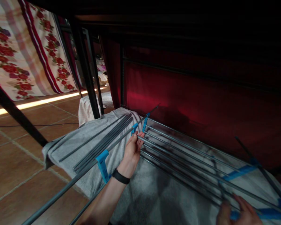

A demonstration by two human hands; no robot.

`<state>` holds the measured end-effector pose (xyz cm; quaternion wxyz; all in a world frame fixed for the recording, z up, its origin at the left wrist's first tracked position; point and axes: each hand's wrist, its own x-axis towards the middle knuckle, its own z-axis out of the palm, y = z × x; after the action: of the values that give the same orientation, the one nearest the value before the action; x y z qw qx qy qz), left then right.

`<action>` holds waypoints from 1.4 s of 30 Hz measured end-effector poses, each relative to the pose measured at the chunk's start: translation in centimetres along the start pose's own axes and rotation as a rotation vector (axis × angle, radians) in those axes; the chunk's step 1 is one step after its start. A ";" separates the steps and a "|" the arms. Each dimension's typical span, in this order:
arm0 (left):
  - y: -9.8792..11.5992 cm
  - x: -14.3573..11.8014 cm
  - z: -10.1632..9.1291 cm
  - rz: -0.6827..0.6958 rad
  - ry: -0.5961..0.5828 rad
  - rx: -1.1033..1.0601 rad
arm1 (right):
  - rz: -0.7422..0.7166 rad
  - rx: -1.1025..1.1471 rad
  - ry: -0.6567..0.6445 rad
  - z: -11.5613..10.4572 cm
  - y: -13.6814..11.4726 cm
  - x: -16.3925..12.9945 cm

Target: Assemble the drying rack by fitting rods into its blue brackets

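A folding drying rack of grey metal rods with blue plastic joints point(178, 156) lies across a grey towel-like cloth point(142, 193) that is spread over a low surface beside a dark red panel point(201, 103). The left hand point(132, 153), with a black wristband point(120, 177) on its wrist, is closed loosely round the near end of one rod, close to a small blue plastic clip point(135, 127); the fingers are curled over the bar and the thumb is tucked beneath. The right hand point(239, 212) is seen at the lower edge of the view, with fingers laid over a rod beside a blue plastic bracket point(262, 214); whether that hand is clamped shut or merely resting is hard to tell, since it is cut off by the frame.

The step in hand appears to be the spreading or folding of a rod section. It is best done with both ends moved together, so that the frame is not twisted at its blue joints. Fingers should be kept clear of the gaps between neighbouring rods, where pinching is likely. A second bundle of loose dark grey rods point(103, 147) lies just to the left on the cloth and should be left undisturbed. A terracotta tiled floor point(25, 156) and a hanging floral fabric point(21, 53) are seen beyond.
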<state>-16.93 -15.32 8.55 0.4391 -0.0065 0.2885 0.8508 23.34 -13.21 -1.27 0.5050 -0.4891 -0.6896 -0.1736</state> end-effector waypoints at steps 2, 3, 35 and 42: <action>0.1 0.0 0.1 -0.001 -0.012 0.017 | -0.090 0.019 -0.018 1.0 -3.5 1.4; 0.1 -0.1 0.1 -0.002 -0.023 0.024 | -0.119 0.019 -0.047 1.6 -5.3 2.2; 0.9 6.1 -4.8 0.306 -0.199 0.244 | -0.591 0.029 -0.554 8.1 -15.3 9.8; 1.3 6.4 -5.0 0.228 -0.297 0.268 | -0.569 0.023 -0.563 8.1 -15.4 9.8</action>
<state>-23.08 -13.68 3.32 0.3747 0.2099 0.3299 0.8407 5.89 -9.49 7.65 0.2335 -0.3012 -0.9110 -0.1578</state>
